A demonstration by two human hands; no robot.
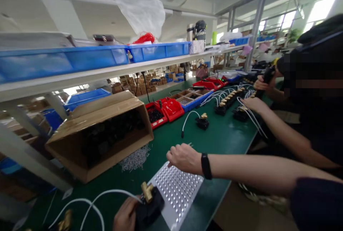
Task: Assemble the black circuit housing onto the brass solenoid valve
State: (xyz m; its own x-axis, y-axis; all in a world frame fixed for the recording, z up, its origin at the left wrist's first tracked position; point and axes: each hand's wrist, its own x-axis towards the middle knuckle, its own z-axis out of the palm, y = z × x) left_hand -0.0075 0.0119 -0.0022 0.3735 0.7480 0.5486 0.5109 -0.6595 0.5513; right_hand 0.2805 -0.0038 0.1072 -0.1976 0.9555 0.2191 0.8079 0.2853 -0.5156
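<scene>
At the bottom of the view, my left hand (125, 215) is closed round a black housing (150, 206) topped by a brass fitting (147, 191). A white cable (112, 191) runs from that part towards the left. My right hand (184, 157), with a black band on its wrist, hovers over or rests on the far end of a metal plate (178, 191) covered in rows of shiny round bumps. Its fingers are curled and pressed together, and anything between them is hidden. The black housing overlaps the plate's near left edge.
A pile of small grey screws or pins (136, 157) lies beside an open cardboard box (107, 134) of dark parts. Red bins (171, 109) and a divided blue tray (193, 103) line the back. Another brass-topped unit (203, 121) stands on the green table (225, 141). A co-worker's hand (253, 104) is at right.
</scene>
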